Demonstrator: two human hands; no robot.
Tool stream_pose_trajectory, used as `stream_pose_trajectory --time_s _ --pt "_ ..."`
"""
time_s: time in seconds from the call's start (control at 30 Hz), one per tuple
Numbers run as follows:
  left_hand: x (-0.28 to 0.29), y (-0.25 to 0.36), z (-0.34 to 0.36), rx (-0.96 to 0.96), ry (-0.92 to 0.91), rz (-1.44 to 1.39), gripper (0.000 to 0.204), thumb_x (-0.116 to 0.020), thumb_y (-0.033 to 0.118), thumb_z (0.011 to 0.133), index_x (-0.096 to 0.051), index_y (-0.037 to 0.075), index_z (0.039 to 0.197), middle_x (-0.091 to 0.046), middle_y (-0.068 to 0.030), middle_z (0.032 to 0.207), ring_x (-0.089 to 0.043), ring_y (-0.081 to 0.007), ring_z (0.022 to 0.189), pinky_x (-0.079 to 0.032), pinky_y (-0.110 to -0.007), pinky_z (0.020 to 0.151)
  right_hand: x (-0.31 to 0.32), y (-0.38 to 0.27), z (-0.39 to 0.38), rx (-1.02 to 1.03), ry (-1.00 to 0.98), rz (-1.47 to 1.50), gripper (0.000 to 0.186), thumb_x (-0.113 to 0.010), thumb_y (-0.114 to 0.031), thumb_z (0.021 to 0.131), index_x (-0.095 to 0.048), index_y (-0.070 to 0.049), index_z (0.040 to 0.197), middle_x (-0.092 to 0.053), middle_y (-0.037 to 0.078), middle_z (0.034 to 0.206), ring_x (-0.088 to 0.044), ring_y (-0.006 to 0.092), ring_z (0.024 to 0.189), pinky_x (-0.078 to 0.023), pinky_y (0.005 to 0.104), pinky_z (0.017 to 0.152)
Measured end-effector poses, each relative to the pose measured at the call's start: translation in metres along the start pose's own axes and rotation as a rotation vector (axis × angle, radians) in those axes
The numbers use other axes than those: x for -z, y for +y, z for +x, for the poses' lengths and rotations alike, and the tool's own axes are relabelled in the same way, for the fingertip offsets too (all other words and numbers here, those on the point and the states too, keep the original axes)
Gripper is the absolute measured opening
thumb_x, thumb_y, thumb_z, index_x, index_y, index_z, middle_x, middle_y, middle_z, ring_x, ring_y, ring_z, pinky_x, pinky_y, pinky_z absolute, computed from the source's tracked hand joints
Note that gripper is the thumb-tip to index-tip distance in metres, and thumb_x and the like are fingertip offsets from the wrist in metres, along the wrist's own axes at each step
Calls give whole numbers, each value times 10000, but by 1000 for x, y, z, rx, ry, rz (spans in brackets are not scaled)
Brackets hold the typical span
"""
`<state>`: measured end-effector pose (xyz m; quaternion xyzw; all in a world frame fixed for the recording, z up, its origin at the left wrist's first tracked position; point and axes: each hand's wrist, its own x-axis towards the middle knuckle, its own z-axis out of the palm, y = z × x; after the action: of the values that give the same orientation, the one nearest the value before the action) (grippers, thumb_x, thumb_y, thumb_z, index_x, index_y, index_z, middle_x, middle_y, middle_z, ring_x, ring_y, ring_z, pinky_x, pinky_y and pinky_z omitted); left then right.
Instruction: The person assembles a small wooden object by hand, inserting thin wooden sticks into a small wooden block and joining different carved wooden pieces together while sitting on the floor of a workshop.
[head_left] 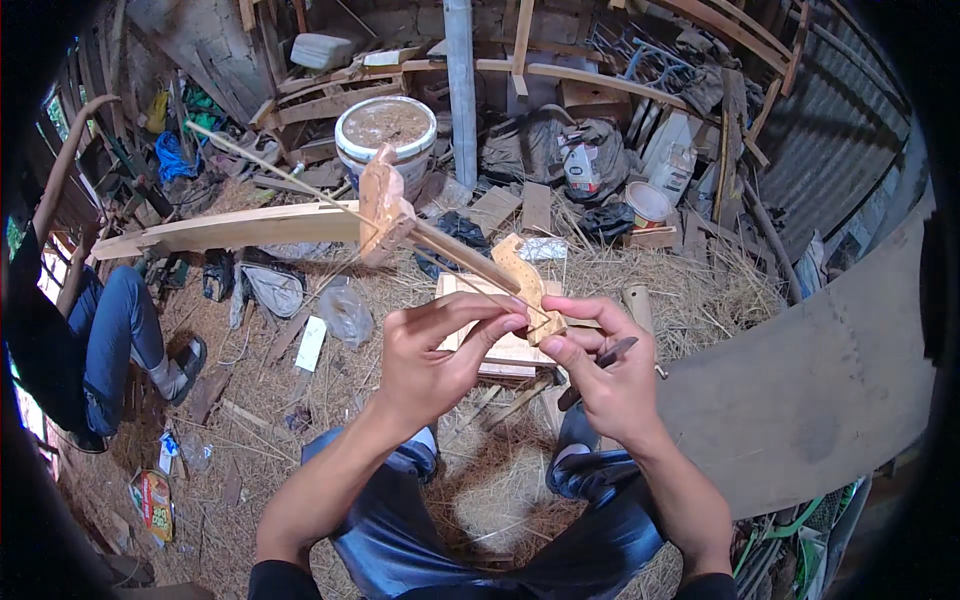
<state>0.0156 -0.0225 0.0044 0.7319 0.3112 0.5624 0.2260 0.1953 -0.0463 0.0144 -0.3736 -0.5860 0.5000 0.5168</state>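
Note:
I hold a wooden piece (450,250) with two shaped ends joined by a bar: one end (385,210) is raised toward the back left, the other (530,270) is dotted with small holes. My left hand (430,360) pinches a long thin pale strip (280,170) against the near end. My right hand (610,385) grips that near end between thumb and fingers, with a dark narrow tool (620,350), perhaps a blade, also held in it. Beneath my hands a pale wooden board (455,292) rests on a low stack on the straw-strewn ground.
Another person's bent leg (120,330) and sandalled foot (185,370) are at the left, near a long plank (200,232). Behind are a white bucket (385,125), a post (458,90), sacks (590,165) and scrap wood. A large grey sheet (800,400) fills the right.

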Motion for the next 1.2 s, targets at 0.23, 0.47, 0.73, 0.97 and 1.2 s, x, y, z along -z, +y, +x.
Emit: stream_pose_trajectory --time_s 0.23,0.47,0.73,0.97,1.2 --pt "-1 -2 -1 -32 47 -11 123 -690 12 768 -686 27 890 -696 -99 867 -686 -196 766 -536 -281 677 2 2 1 3 -17 0 298 -574 40 867 -515 36 1159 -593 108 1132 -631 147 949 -508 236 780" --pt "1 3 -1 31 -7 -11 120 -673 -20 778 -672 -1 897 -692 -125 881 -673 -216 853 -534 -311 767 2 2 0 -18 -18 24 293 -570 46 866 -516 41 1153 -588 114 1144 -631 146 942 -506 238 790" --pt "-1 -3 0 -161 30 48 156 -683 -16 760 -666 13 912 -685 -101 896 -673 -238 846 -542 -315 721 1 4 0 -7 -6 15 326 -558 38 876 -481 11 1192 -638 122 1042 -625 121 896 -489 226 755" --pt "-2 -1 0 -146 -23 154 181 -700 -26 729 -676 15 904 -672 -114 919 -646 -262 900 -520 -345 756 1 5 3 -39 -5 30 316 -547 18 893 -426 -29 1181 -677 139 921 -605 87 837 -456 200 697" --pt "-4 -1 -1 -164 -11 184 207 -711 -20 720 -682 47 913 -668 -103 920 -639 -252 909 -509 -355 770 2 5 2 -72 -22 58 289 -541 19 897 -411 -28 1151 -673 154 931 -610 97 849 -459 205 710"
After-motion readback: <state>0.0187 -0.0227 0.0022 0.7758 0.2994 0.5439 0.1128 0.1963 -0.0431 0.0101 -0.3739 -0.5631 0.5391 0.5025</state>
